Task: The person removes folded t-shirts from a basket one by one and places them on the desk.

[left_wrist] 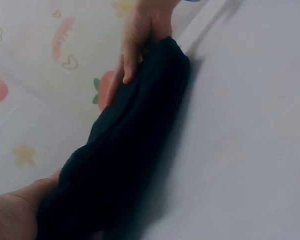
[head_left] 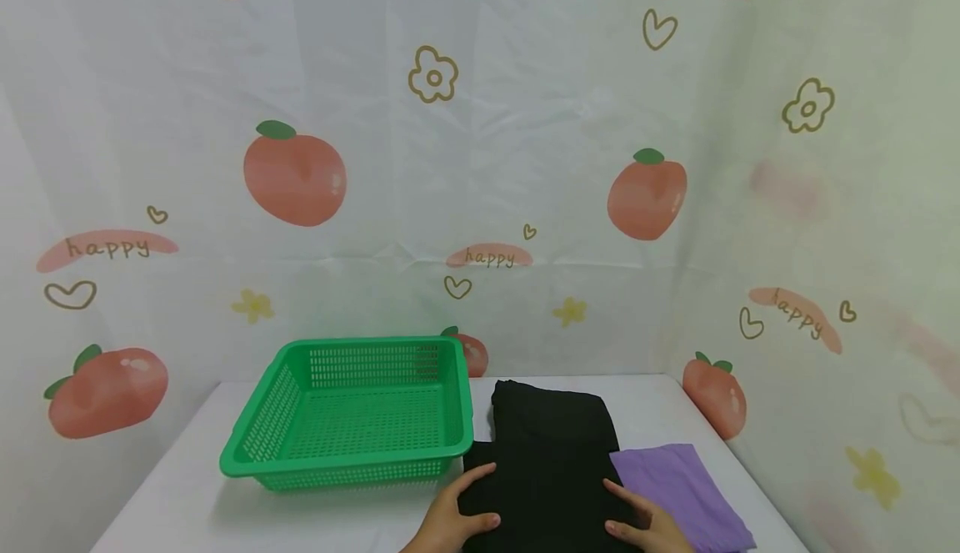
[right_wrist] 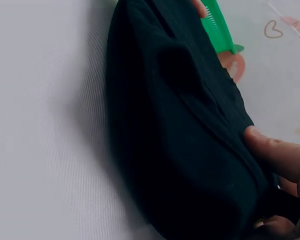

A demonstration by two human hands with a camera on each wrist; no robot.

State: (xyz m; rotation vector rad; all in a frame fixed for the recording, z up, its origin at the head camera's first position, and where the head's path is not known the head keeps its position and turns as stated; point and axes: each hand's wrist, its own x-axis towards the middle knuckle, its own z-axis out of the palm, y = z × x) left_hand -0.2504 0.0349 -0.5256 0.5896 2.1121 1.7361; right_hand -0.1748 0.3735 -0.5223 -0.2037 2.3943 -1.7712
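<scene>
A folded black garment [head_left: 551, 499] lies across the front of the table, thick and layered in both wrist views. My left hand [head_left: 448, 515] grips its left side, and my right hand [head_left: 651, 524] holds the opposite side. In the right wrist view the right thumb [right_wrist: 277, 150] presses on top of the black fabric [right_wrist: 190, 130], with other fingers curled at its edge. The left wrist view has the right hand [left_wrist: 140, 40] at the far end of the bundle and part of the left hand [left_wrist: 15, 215] at the near end, its fingertips hidden by cloth.
Another folded black cloth [head_left: 555, 411] lies directly behind. A folded purple cloth [head_left: 678, 490] is at the right, beside the right hand. The green plastic basket [head_left: 345, 463] stands at the left on the white table [head_left: 187, 511]. A printed curtain [head_left: 480, 161] encloses the back and sides.
</scene>
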